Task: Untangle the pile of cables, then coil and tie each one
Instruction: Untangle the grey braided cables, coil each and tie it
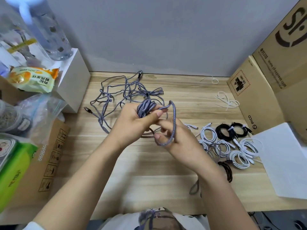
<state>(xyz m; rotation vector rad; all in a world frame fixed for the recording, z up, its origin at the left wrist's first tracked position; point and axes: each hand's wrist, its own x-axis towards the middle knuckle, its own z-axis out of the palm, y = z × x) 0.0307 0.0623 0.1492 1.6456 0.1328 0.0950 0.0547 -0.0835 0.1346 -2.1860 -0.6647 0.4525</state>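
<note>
We see our left hand gripping a coiled bundle of braided cable, while our right hand holds its loose strand. A tangled pile lies behind; tied coils sit right on the table.

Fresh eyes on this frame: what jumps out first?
Dead centre, the left hand grips a half-wound grey braided cable while the right hand feeds a loop. Behind them sprawls the grey tangle; right of the hands sit tied white coils and black coils.
</note>
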